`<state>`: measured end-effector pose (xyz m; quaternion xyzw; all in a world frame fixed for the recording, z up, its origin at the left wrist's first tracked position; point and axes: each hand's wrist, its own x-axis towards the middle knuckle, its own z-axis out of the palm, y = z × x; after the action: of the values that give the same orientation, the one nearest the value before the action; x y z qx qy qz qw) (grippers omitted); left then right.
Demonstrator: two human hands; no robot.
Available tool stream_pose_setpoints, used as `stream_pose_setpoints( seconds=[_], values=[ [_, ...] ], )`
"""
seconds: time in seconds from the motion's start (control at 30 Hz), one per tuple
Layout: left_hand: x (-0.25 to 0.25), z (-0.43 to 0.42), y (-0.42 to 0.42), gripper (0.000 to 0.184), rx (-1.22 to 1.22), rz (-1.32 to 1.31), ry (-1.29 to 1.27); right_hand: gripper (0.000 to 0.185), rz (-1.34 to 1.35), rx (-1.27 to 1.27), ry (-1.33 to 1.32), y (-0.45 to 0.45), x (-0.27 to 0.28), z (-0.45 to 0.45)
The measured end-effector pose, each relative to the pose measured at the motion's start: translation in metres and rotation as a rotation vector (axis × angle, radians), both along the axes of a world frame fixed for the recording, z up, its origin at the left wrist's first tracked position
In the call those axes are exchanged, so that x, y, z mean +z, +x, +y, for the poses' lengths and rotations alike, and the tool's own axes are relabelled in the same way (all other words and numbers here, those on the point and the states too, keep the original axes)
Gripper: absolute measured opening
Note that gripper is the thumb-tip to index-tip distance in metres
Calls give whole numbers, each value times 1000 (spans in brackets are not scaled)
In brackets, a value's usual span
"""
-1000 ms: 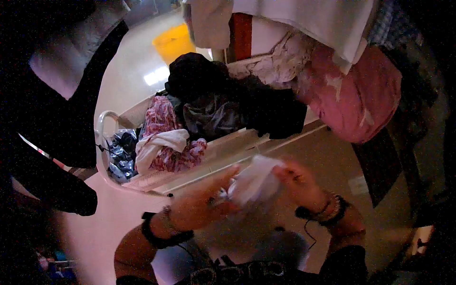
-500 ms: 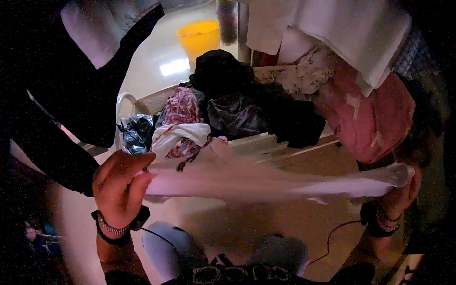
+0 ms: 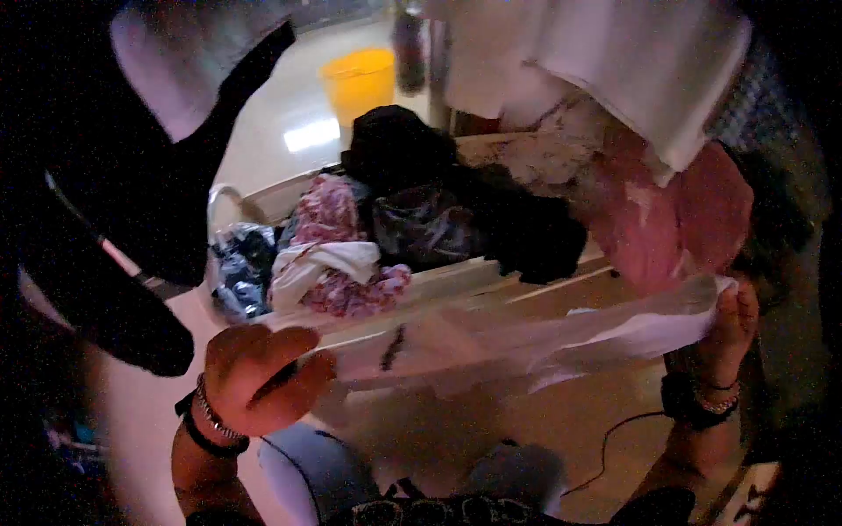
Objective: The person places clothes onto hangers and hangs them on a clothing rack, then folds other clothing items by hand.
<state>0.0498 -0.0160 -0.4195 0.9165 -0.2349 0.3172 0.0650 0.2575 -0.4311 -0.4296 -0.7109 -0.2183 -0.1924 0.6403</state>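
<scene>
A thin, pale, see-through cloth or sheet (image 3: 605, 342) is stretched between my two hands, blurred in places and marked with a small dark patch near its left part. My left hand (image 3: 267, 373) pinches its left end. At the right, my right hand (image 3: 735, 324) is closed on the other end, raised a little higher. Behind the sheet lies a pile with a floral cloth (image 3: 329, 210), a white cloth (image 3: 329, 263) and dark clothes (image 3: 412, 167).
A yellow bucket (image 3: 360, 83) stands on the floor at the back. Shiny dark plastic (image 3: 246, 263) lies left of the pile. A pink bundle (image 3: 680, 219) is at the right, below hanging white cloth (image 3: 649, 79). Dark fabric hangs at the left.
From a bunched shape between close hands, the pale sheet was pulled out wide as my hands moved apart. Since then my left hand has shifted slightly right and down.
</scene>
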Motion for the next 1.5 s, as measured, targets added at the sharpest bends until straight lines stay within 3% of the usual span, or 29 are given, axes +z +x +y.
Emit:
stream_pose_setpoints(
  seconds=[0.03, 0.1, 0.13, 0.2, 0.27, 0.3, 0.37, 0.43, 0.5, 0.53, 0.57, 0.63, 0.7, 0.77, 0.83, 0.9, 0.97, 1.0, 1.03, 1.07, 1.1, 1.17, 1.2, 1.27, 1.33, 1.37, 1.4, 1.43, 1.5],
  values=[
    [-1, 1, 1, 23, -4, -31, 119, 13, 21, -10, -6, -3, -1, -1],
    [-10, 2, -2, 21, 15, 14, 64, 14, 39, -66, -22, -13, 0, -5],
    [-18, 8, -10, 16, 140, 152, -9, 13, -35, -14, -80, -18, 1, -5],
    [-26, 9, -16, 10, 287, 148, 34, 14, -107, -2, -148, -27, 1, -9],
    [-30, 10, -17, 8, 287, -47, 183, 16, -13, 222, -161, -29, 3, -16],
    [-28, 13, -19, 22, 256, 72, 96, 16, -20, 182, -170, -32, 7, -12],
    [-29, 9, -16, 22, 308, -13, 233, 18, -88, 52, -147, -33, 12, 7],
    [-37, 21, -15, 24, 198, -17, 116, 19, -66, 68, -193, -38, 28, 20],
    [-61, 53, -21, 21, 387, -119, 153, 20, -31, 121, -225, -40, 35, 21],
    [-60, 69, -27, 24, 484, -69, 533, 20, -14, 142, -182, -40, 33, 18],
    [-51, 54, -24, 24, 497, -59, 546, 20, 5, 173, -133, -38, 28, 17],
    [-26, 11, -2, 18, 523, -127, -10, 20, 14, 182, -160, -37, 25, 19],
    [-26, 8, 11, 13, 429, -126, -252, 19, 22, 212, -185, -32, 16, 17],
    [-26, -1, 14, 13, 344, -17, -731, 16, 6, 71, 0, -26, 4, 8],
    [-15, -10, 14, 12, 299, 128, -1165, 15, 24, 109, -123, -22, 9, 20],
    [-13, -7, 11, 12, 278, 81, -1199, 13, 43, 132, -250, -16, 15, 19],
    [-5, 5, 1, 15, 175, 254, -839, 12, -7, 102, -426, -14, 16, -8],
    [0, 10, -1, 19, 57, 254, -603, 14, -45, 291, -392, -15, 16, -33],
    [8, 11, -4, 19, 57, 252, -608, 18, -83, 476, -360, -18, 18, -51],
    [17, 13, -8, 22, -33, 318, -487, 18, -87, 475, -364, -16, 27, -47],
    [21, 15, -8, 25, -123, 382, -358, 19, -21, 765, -418, -13, 33, -39],
    [10, 34, -7, 25, -227, 357, -524, 20, 38, 1048, -474, -13, 38, -25],
    [10, 56, 1, 23, -547, 746, -498, 21, 126, 932, -451, -12, 36, -20],
    [3, 47, -13, 17, -532, 810, -802, 22, 303, 701, -400, -10, 25, -9],
    [-35, 53, -8, 17, -130, 624, -1089, 23, 472, 471, -341, -7, 7, 5],
    [-31, 38, 10, 21, 231, 679, -1279, 24, 610, 506, -257, 1, 0, 22],
    [-28, 32, 47, 24, 247, 882, -1317, 25, 746, 527, -169, 10, -8, 39],
    [-38, 32, 72, 28, 129, 894, -1406, 26, 937, 698, -26, 24, -11, 68],
    [-61, 38, 87, 36, 99, 719, -998, 27, 1025, 671, 123, 21, -17, 90]
  ],
)
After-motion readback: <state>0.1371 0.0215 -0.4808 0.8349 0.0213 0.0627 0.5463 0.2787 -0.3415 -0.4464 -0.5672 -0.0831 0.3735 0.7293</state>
